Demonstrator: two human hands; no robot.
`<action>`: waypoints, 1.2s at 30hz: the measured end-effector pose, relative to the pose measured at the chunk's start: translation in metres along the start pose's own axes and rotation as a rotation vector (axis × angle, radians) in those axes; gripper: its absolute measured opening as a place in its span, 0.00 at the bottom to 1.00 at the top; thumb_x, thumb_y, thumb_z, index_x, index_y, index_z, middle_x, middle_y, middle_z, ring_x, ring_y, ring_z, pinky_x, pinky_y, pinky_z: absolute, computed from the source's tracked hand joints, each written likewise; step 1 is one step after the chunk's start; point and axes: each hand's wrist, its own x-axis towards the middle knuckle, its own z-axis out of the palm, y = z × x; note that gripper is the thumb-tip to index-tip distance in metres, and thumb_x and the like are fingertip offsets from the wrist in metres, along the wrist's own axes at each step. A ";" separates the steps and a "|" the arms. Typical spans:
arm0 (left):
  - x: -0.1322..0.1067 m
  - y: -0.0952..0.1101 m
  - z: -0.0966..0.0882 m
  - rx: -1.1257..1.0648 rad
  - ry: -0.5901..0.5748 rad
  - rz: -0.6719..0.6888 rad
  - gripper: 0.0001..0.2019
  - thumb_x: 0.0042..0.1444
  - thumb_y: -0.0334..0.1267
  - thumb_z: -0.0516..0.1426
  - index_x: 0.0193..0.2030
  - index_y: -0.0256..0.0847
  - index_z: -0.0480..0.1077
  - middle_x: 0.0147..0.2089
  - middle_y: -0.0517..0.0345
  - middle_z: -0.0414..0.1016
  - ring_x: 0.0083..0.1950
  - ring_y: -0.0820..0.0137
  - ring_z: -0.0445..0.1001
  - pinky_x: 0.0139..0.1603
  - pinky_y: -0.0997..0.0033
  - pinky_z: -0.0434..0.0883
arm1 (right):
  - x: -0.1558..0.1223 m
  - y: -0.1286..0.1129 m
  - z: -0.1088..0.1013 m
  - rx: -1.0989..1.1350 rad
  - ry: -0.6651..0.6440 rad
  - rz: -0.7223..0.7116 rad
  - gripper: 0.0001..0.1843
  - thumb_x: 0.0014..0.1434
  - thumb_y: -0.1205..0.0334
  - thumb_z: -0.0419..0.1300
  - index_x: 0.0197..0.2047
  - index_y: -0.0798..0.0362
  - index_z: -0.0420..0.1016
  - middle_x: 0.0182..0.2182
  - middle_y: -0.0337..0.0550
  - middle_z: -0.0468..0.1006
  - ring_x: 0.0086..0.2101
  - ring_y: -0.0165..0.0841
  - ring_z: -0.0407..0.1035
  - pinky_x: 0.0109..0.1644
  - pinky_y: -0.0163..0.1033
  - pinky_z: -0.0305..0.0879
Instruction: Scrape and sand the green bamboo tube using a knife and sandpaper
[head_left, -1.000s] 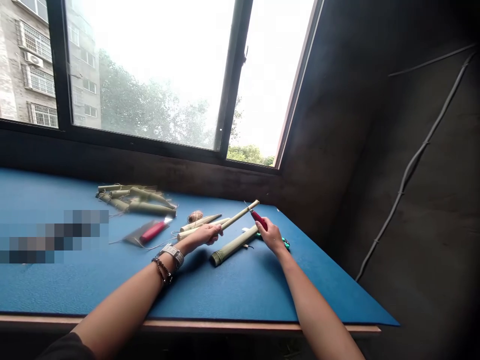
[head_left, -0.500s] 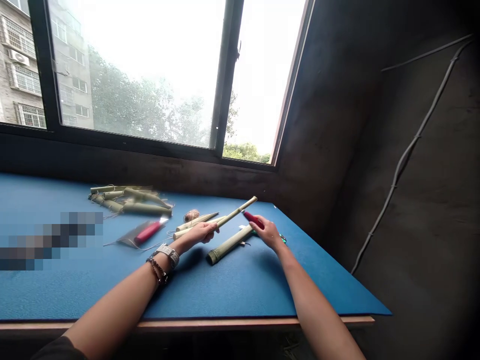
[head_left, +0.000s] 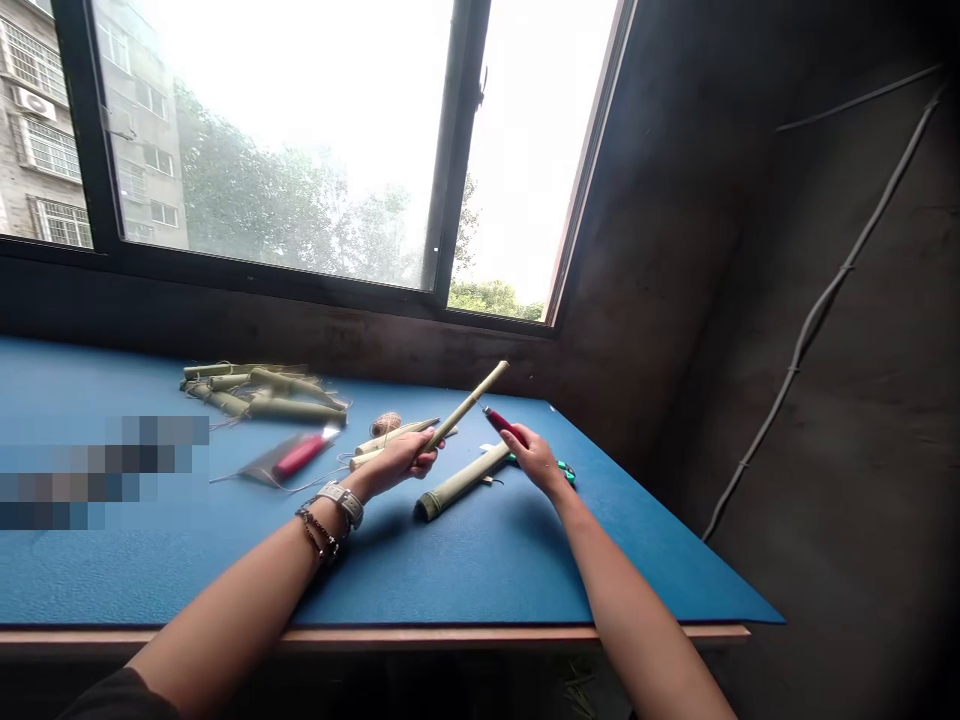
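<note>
My left hand is closed round the lower end of a slim bamboo stick, which slants up and away to the right. In my right hand is a red-handled knife, gripped with its metal tip pointing up and left toward the stick. The small blade is hard to make out, and a narrow gap seems to separate it from the stick. Under and between the hands lies a thick bamboo tube with a dark open end. Green-handled scissors or cutters lie partly hidden behind my right hand.
Beyond my left hand are cut bamboo pieces and a ball of twine. A red-handled tool lies left of them, by a cord. Tied bamboo lengths sit farther back on the blue tabletop. A blurred patch covers the left.
The bamboo stick has tipped steeper, its far end rising as my left hand turned. The knife now points up more steeply, its tip a little farther left.
</note>
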 end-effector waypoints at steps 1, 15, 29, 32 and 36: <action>-0.001 0.001 0.001 -0.009 -0.007 -0.008 0.15 0.61 0.48 0.42 0.36 0.40 0.59 0.22 0.69 0.45 0.21 0.77 0.41 0.21 0.74 0.45 | 0.000 0.000 -0.002 -0.001 0.023 0.008 0.25 0.58 0.42 0.47 0.40 0.55 0.71 0.25 0.39 0.69 0.27 0.31 0.62 0.30 0.33 0.56; -0.006 0.001 0.002 -0.102 -0.077 -0.070 0.14 0.58 0.48 0.47 0.37 0.38 0.63 0.23 0.69 0.44 0.21 0.78 0.41 0.21 0.74 0.45 | -0.001 0.003 -0.011 -0.081 0.088 0.093 0.27 0.58 0.41 0.46 0.43 0.56 0.71 0.28 0.44 0.73 0.29 0.35 0.65 0.31 0.35 0.57; -0.004 -0.001 -0.001 -0.133 -0.116 -0.041 0.13 0.58 0.47 0.47 0.37 0.38 0.62 0.22 0.70 0.44 0.22 0.77 0.39 0.22 0.73 0.42 | 0.000 0.002 -0.016 -0.113 0.105 0.085 0.26 0.57 0.39 0.46 0.36 0.54 0.71 0.22 0.40 0.69 0.25 0.33 0.62 0.28 0.34 0.54; -0.004 -0.003 -0.001 -0.127 -0.114 -0.038 0.15 0.58 0.48 0.47 0.37 0.37 0.63 0.22 0.69 0.45 0.22 0.77 0.40 0.22 0.73 0.42 | -0.001 0.002 -0.016 -0.116 0.096 0.080 0.25 0.57 0.40 0.47 0.36 0.54 0.71 0.23 0.40 0.69 0.25 0.32 0.62 0.28 0.34 0.53; -0.004 -0.002 0.000 -0.111 -0.090 -0.012 0.12 0.57 0.45 0.49 0.37 0.38 0.64 0.22 0.69 0.45 0.22 0.77 0.42 0.22 0.73 0.43 | -0.007 -0.017 0.000 -0.077 -0.157 -0.051 0.20 0.52 0.43 0.57 0.32 0.52 0.73 0.22 0.37 0.71 0.24 0.29 0.62 0.27 0.32 0.55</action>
